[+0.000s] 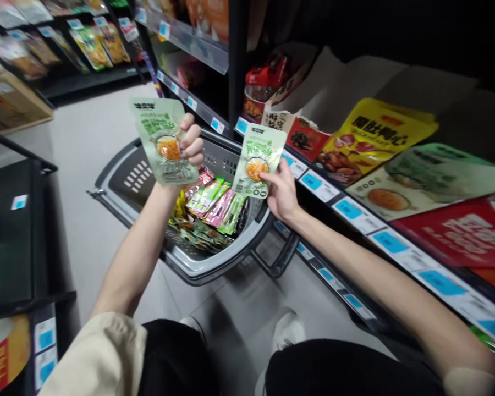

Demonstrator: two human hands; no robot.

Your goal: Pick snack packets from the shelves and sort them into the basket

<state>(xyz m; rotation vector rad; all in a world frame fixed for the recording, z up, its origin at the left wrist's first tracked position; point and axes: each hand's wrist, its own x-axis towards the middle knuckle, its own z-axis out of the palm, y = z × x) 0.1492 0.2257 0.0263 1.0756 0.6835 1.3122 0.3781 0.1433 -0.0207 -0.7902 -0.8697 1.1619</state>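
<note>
My left hand (192, 142) is closed on the edge of a pale green snack pouch (160, 159) with a bowl of orange food printed on it. In my right hand (284, 190) is a second, matching green snack pouch (253, 148), pinched at its lower right with the thumb on the front. Both pouches are held up above a grey shopping basket (119, 165). Inside the basket lie several small colourful snack packets (214, 201), partly stacked in rows. The basket's handle (278, 267) hangs out on the near right side.
On the right, a shelf carries a yellow pouch (379, 132), a larger-looking green pouch (437, 176) and red packs (466, 236) behind a strip of price labels (350, 212). A dark shelf (12, 220) stands at the left. A cardboard box (16, 102) sits farther back.
</note>
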